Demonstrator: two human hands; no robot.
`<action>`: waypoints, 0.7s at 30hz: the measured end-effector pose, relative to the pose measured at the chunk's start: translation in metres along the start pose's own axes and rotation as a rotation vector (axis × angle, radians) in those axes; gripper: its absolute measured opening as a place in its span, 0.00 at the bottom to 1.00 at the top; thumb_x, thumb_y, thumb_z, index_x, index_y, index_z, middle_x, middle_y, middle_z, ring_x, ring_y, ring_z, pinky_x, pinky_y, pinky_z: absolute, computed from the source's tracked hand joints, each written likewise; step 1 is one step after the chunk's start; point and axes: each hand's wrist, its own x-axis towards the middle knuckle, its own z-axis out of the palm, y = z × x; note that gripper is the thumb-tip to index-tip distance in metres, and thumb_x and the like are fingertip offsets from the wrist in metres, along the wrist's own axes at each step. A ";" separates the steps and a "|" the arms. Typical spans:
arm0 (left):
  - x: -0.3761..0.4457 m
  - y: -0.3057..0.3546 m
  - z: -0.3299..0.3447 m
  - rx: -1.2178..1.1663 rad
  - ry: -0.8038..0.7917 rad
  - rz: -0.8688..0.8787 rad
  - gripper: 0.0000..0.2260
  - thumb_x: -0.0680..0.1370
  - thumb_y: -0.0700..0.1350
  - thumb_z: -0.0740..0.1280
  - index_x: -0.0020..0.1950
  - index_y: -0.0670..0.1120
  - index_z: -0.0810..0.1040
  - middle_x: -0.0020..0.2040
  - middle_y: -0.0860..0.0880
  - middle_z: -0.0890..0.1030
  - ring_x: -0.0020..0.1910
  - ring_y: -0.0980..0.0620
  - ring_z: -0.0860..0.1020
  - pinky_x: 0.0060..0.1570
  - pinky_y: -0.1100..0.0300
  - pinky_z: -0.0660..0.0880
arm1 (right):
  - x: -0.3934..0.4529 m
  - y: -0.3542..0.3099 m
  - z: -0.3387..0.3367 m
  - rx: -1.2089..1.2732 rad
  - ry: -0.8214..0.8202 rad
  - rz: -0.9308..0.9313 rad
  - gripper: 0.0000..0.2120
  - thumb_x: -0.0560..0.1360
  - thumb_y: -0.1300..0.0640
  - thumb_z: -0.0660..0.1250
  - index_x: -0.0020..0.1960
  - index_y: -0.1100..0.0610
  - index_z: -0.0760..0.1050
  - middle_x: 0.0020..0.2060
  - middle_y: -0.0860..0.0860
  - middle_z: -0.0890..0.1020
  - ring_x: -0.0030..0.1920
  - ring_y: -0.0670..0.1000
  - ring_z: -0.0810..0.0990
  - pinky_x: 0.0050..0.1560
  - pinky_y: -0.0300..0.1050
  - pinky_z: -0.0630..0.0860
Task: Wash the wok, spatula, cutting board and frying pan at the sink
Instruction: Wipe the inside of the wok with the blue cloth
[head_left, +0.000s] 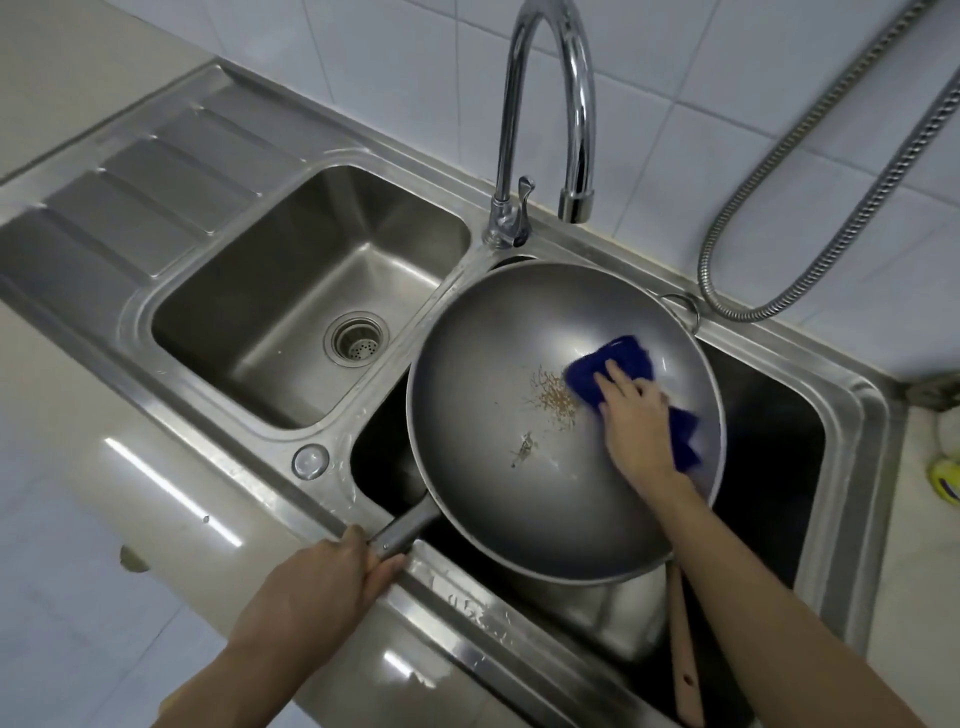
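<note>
Head view of the double sink (130, 332). We hold the wok (493, 364) tilted over the right basin, its rim resting near the divider, with our left hand (332, 577) clenched round the wok's long handle (402, 530) at the sink's front edge. Our right hand (631, 415) presses a blue cloth (613, 361) against the wok's inner wall, fingers spread over the fabric; the blur here suggests scrubbing. We judge the step in hand to be the first item, the wok, with brown food residue (556, 402) left at the bottom just beside the cloth. The next move calls for carrying the cloth across that residue while the left hand keeps the wok steady, then rinsing; no water runs from the faucet (576, 130). A wooden handle (683, 649), probably the spatula's, projects from under the wok; its blade is hidden. Cutting board and frying pan cannot be made out; the right basin beneath the wok is dark and mostly covered.
</note>
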 end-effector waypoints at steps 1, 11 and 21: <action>0.000 0.001 -0.001 0.007 0.002 -0.011 0.19 0.76 0.67 0.49 0.45 0.52 0.63 0.35 0.54 0.69 0.46 0.51 0.81 0.37 0.61 0.69 | -0.004 -0.015 0.009 0.125 0.000 -0.036 0.20 0.76 0.62 0.64 0.68 0.56 0.72 0.69 0.52 0.72 0.58 0.60 0.74 0.61 0.56 0.71; -0.001 0.001 -0.003 0.042 -0.017 0.027 0.21 0.77 0.65 0.49 0.45 0.49 0.67 0.39 0.52 0.75 0.42 0.50 0.80 0.40 0.60 0.74 | -0.114 -0.066 -0.030 0.479 -0.434 -0.368 0.20 0.82 0.57 0.55 0.73 0.48 0.64 0.60 0.44 0.73 0.59 0.41 0.65 0.63 0.38 0.64; -0.001 -0.003 -0.008 0.033 -0.060 0.017 0.21 0.79 0.63 0.53 0.48 0.46 0.72 0.43 0.47 0.76 0.48 0.43 0.79 0.42 0.54 0.71 | -0.200 0.064 -0.093 0.438 0.083 0.133 0.13 0.80 0.64 0.59 0.63 0.59 0.73 0.54 0.56 0.80 0.52 0.52 0.75 0.52 0.42 0.67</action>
